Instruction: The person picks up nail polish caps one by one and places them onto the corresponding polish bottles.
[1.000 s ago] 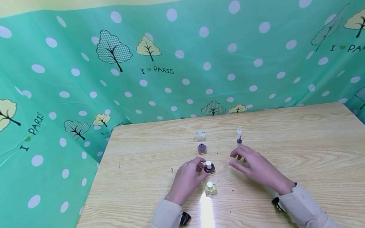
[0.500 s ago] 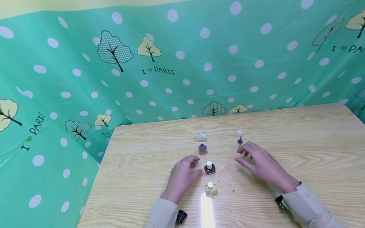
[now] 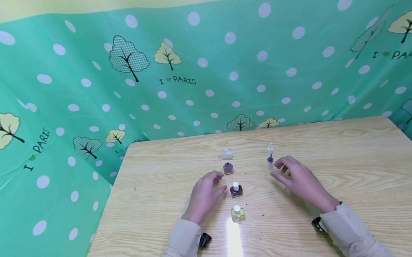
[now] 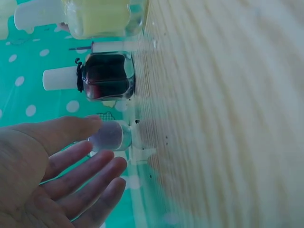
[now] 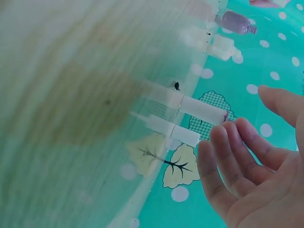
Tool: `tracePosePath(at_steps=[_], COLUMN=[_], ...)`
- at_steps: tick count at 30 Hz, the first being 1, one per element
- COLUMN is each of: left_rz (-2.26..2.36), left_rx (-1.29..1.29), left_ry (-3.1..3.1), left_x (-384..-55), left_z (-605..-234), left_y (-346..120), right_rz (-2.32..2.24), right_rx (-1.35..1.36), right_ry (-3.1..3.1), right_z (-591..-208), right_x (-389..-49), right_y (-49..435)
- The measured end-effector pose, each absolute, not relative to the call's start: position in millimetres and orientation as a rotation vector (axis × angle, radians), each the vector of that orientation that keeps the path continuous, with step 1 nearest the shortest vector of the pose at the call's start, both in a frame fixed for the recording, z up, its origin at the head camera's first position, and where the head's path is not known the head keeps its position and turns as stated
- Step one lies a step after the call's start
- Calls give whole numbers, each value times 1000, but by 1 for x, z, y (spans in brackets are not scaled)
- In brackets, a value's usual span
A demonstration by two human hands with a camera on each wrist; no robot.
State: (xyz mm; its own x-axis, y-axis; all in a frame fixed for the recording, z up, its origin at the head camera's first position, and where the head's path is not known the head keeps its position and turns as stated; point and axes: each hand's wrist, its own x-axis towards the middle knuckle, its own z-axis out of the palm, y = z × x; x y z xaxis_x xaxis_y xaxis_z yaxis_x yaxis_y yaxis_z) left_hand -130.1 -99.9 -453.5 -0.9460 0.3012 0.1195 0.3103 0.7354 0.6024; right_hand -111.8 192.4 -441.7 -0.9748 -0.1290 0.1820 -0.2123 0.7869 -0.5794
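Nail polish bottles form a rough column on the table: a clear whitish uncapped one (image 3: 227,154) at the back, a purple uncapped one (image 3: 228,168), a dark red one (image 3: 236,190) with a white cap, and a pale yellow one (image 3: 238,213), capped, at the front. To the right stand two white caps with brushes pointing up, a white one (image 3: 270,149) and a purple-tipped one (image 3: 270,162). My left hand (image 3: 205,194), fingers loosely bent and holding nothing, is just left of the dark and purple bottles. My empty right hand (image 3: 300,181) hovers right of the purple-brushed cap.
The wooden table (image 3: 362,163) carries small dark specks. A green dotted cloth (image 3: 199,63) hangs behind it and along its sides. A bright light reflection lies on the wood in front of the yellow bottle.
My left hand has let go of the dark red bottle and drawn back to the left. My right hand has shifted right and slightly back, beside the purple-brushed cap. The bottles stay in place.
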Motion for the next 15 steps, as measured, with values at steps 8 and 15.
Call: tracePosePath(at_steps=[8, 15], left_rz=[-1054, -1044], left_rx=[-476, -455], left_ry=[-2907, -2904], left_x=[-138, -147], left_z=[-453, -457], left_y=[-98, -95], right_rz=[1029, 1087], right_rx=[217, 194], right_ry=[-2884, -2914], right_z=[-443, -445], right_x=[-122, -131], right_y=[196, 196])
